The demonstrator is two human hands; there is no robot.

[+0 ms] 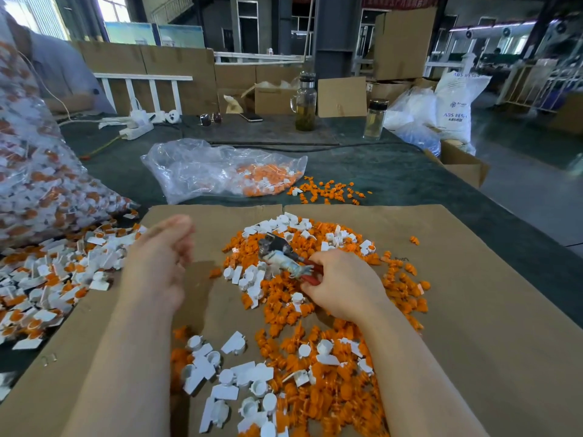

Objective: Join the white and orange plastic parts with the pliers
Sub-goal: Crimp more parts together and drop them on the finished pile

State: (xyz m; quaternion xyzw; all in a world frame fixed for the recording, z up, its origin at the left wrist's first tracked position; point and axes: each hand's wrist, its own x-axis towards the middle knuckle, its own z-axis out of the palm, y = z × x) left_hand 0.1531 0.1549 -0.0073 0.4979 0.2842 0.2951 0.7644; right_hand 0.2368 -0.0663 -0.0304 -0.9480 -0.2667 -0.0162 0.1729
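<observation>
**Pliers held over the heap of loose parts**

The red-handled metal pliers (285, 258) lie at the middle of the brown cardboard sheet (473, 310), over a heap of small orange plastic parts (318, 383) mixed with white plastic parts (239, 373). Their dark head points up and to the left; a pale, mottled wrapping covers the shank just behind it. Whether a part sits between the nose tips cannot be told. The right hand (344, 285) holds the red handles, fingers curled round them from the right, its wrist resting on the orange heap.

The left hand (161, 260) hovers above the sheet's left part, blurred, with fingers loosely bent and nothing visible in it. A strip of bare cardboard lies between the two hands.

The white parts are flat tabs with round cups; the orange ones are short ribbed plugs. They spread from the near edge of the sheet to its far middle, while the right side of the cardboard is bare apart from a stray orange piece.

Off the sheet's left edge lies a pile of joined white-and-orange pieces (47, 279), and beyond it a big clear plastic bag full of such pieces (38, 171). Beyond the far edge, on the dark green table cover (394, 171), a smaller crumpled clear bag (220, 171) holds orange and white parts, with more orange plugs scattered beside it.
</observation>
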